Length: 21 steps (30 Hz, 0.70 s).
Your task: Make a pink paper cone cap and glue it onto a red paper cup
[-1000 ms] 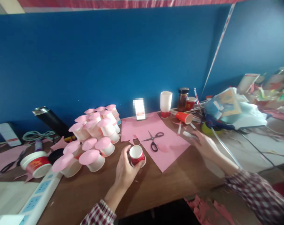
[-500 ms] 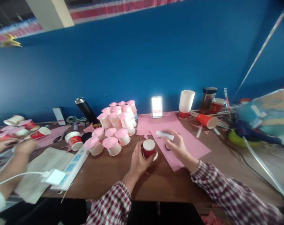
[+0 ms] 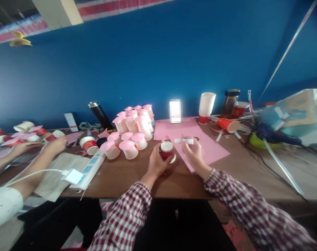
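Observation:
My left hand [image 3: 157, 162] grips a small red paper cup [image 3: 166, 150] with a white rim, held upright just above the brown table [image 3: 137, 176]. Right beside the cup, my right hand [image 3: 193, 153] holds a white glue stick [image 3: 183, 141] lying sideways across its fingers. Both hands hover at the near corner of a pink paper sheet [image 3: 213, 150]. A heap of white cups capped with pink paper discs [image 3: 130, 130] stands just left of my left hand.
A white power strip [image 3: 89, 170] with a plug lies at the left. Another person's arms [image 3: 30, 157] work at the far left among more cups. A stack of white cups [image 3: 206, 106], a dark jar [image 3: 228, 103], a tipped red cup [image 3: 227, 124] and a cluttered pile [image 3: 286, 116] sit at the right.
My right hand came back from the far right with the glue stick and now sits beside the cup. The view swung left and pulled back, showing another person's arms.

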Available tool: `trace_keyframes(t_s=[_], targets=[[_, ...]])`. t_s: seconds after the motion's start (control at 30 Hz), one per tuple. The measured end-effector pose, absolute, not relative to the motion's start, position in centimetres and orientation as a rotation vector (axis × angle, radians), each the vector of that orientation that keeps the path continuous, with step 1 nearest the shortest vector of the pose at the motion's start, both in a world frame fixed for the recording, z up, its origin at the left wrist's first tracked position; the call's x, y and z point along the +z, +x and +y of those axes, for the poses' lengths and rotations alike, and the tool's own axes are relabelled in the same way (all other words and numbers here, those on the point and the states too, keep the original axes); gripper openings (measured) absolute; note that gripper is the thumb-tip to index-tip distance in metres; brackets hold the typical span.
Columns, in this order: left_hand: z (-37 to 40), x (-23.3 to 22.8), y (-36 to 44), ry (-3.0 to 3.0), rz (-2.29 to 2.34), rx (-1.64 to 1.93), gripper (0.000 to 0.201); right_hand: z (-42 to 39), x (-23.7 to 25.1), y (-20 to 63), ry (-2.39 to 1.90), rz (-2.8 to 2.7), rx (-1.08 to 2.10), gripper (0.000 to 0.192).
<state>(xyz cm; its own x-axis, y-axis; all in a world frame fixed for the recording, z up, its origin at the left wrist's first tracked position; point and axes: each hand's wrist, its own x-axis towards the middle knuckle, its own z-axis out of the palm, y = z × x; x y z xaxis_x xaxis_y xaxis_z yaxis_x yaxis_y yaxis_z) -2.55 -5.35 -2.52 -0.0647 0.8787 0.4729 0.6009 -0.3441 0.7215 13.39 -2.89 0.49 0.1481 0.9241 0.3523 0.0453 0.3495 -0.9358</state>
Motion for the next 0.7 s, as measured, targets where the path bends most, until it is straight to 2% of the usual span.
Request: trace_keyframes(t_s=[0.37, 0.7], targets=[[-5.43, -2.3, -2.53, 1.899, 1.546, 1.387, 0.059, -3.08, 0.46, 12.7, -0.985, -1.399, 0.676, 0.021], [-5.52, -2.19, -2.5, 1.935, 1.521, 1.357, 0.055, -2.94, 0.6, 13.19, -0.958, -1.46, 0.727, 0.016]])
